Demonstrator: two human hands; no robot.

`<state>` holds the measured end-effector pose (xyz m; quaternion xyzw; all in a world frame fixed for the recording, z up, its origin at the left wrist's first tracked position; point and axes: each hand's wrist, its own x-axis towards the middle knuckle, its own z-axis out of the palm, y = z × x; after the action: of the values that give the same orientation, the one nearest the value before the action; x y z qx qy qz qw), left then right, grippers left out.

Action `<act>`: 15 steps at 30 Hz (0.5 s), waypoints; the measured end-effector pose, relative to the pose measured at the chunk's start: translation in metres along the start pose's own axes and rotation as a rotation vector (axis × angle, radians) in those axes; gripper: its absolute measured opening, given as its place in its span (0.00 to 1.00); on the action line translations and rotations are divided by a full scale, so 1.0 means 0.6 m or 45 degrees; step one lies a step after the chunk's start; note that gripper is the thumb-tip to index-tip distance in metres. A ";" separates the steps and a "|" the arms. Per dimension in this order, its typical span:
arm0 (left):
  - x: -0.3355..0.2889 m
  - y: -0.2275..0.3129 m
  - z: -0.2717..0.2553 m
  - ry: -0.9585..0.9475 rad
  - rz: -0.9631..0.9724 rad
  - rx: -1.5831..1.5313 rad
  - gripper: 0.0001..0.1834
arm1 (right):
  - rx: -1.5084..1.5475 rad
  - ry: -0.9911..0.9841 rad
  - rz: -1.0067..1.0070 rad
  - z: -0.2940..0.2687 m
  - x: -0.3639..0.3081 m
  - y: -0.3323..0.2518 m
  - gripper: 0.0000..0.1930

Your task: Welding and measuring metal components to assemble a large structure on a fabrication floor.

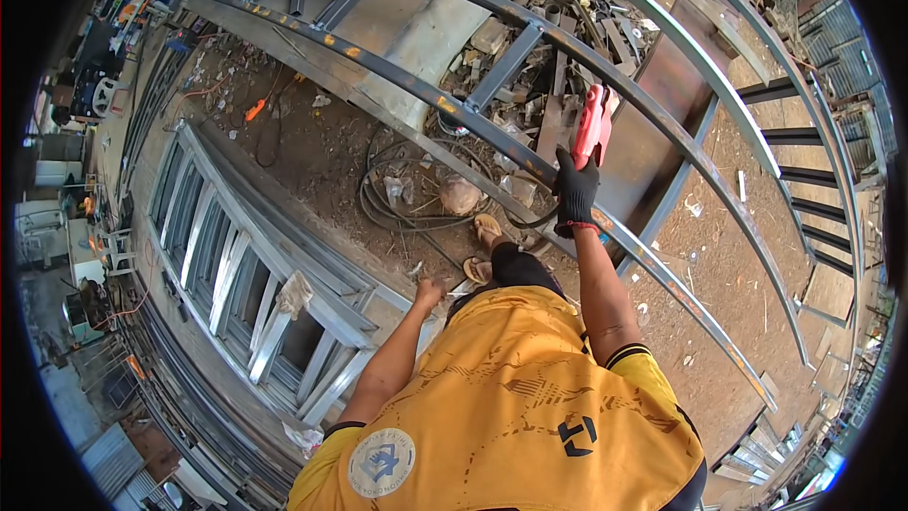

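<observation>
My right hand, in a black knit glove, is wrapped round a red clamp-like hand tool with a paler side; its exact kind is unclear. The tool is held up over the curved steel frame, beside its near rail. Down by my left hip, my bare left hand is closed with its fingers curled. Whether anything is in it is hidden. Short cross bars join the two dark, rust-spotted rails of the frame.
A coiled black cable and a round stone-like lump lie on the dirt by my sandalled feet. Stacked grey metal frames stand at left. Scrap and a sheet-metal surface lie ahead; more curved frames rise at right.
</observation>
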<state>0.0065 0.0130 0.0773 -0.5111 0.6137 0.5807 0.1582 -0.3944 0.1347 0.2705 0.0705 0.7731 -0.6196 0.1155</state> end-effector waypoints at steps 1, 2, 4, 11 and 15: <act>-0.018 -0.007 0.002 -0.050 -0.105 -0.014 0.09 | -0.029 -0.008 0.014 -0.001 0.001 -0.006 0.16; -0.040 -0.006 0.001 -0.100 -0.212 -0.025 0.10 | -0.058 -0.015 0.030 -0.002 0.000 -0.010 0.17; -0.071 0.000 0.002 -0.145 -0.332 -0.036 0.11 | -0.088 -0.029 0.057 -0.004 -0.003 -0.001 0.18; -0.069 0.172 0.042 -0.008 0.359 0.107 0.13 | 0.245 -0.239 0.220 -0.027 0.000 -0.008 0.26; -0.076 0.401 0.079 -0.259 0.661 -0.368 0.13 | 0.321 -0.406 0.596 -0.053 -0.019 -0.081 0.28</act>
<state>-0.1881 0.0272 0.2325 -0.2938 0.6159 0.7309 -0.0091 -0.3984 0.1556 0.3260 0.1626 0.6251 -0.6704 0.3652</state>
